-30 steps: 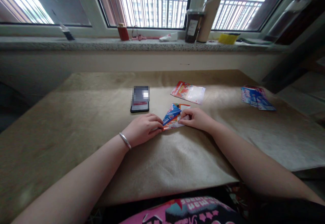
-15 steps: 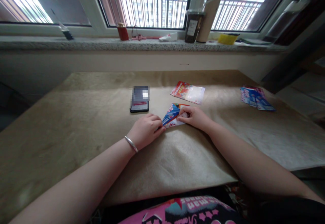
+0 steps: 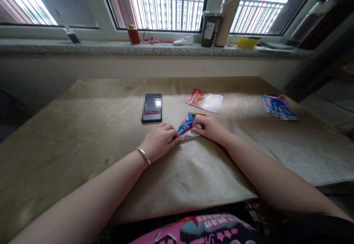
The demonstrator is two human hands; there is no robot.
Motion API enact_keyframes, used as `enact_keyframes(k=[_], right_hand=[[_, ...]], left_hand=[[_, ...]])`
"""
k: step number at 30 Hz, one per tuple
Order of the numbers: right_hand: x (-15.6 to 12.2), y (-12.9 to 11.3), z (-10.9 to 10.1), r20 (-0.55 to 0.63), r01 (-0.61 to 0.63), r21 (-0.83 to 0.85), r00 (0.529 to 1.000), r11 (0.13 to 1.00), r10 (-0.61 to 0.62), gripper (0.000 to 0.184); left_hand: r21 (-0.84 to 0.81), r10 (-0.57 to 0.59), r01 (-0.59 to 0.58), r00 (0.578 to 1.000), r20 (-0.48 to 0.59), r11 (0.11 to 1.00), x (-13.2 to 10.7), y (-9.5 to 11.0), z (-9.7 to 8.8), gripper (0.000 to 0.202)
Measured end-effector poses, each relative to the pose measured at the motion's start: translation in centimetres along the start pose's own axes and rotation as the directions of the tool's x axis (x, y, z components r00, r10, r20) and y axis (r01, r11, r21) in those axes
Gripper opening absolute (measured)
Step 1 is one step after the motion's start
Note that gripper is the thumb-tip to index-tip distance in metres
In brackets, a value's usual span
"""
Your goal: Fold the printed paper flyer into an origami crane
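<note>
Folded paper [image 3: 186, 125]: it lies on the brown table cover [image 3: 177, 177], between the two hands, with a blue flap on top and white and orange parts showing.
Left hand [image 3: 160, 140]: its thumb and fingertips are gathered at the left corner of the paper; whether they pinch it or only press it down, I cannot tell.
Right hand [image 3: 211, 128]: thumb and bent forefinger are closed together on the right part of the paper, and seem to pinch it.
Feel of the paper: probably very light, thin and a little glossy, so it may slide; it should bend easily but crease or tear under a strong pull.
Good hold: the pointed left corner for steadying, and the folded edge for a soft pinch.
Phone [image 3: 152, 109]: beyond the left hand, apart from it.
Red-and-white leaflets [image 3: 204, 101]: just beyond the right hand.
Blue pieces [image 3: 280, 107]: well to the right of the right hand, overlapping.
</note>
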State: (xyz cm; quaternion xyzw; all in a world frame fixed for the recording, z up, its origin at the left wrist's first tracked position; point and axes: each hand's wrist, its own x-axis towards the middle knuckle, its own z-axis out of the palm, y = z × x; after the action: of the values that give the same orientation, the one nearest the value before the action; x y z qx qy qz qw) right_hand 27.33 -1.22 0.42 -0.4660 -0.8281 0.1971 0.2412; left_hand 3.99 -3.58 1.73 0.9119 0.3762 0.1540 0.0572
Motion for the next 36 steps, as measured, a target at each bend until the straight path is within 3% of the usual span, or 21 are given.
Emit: enact_keyframes(k=[11, 19, 36], right_hand=[[0.2, 0.5, 0.3, -0.03, -0.039, -0.098, 0.999, 0.994, 0.036, 0.014], [0.7, 0.4, 0.3, -0.019, -0.041, -0.126, 0.999, 0.991, 0.039, 0.011], [-0.2, -0.1, -0.8, -0.022, -0.233, -0.275, 0.972, 0.933, 0.236, 0.017]], left_hand=[[-0.142, -0.121, 0.119, 0.993, -0.009, 0.983, 0.2, -0.2, 0.4, 0.012], [-0.056, 0.0, -0.001, 1.0, -0.017, 0.998, 0.1, -0.1, 0.4, 0.018], [0.059, 0.23, -0.228, 0.973, -0.035, 0.972, 0.0, -0.5, 0.4, 0.029]])
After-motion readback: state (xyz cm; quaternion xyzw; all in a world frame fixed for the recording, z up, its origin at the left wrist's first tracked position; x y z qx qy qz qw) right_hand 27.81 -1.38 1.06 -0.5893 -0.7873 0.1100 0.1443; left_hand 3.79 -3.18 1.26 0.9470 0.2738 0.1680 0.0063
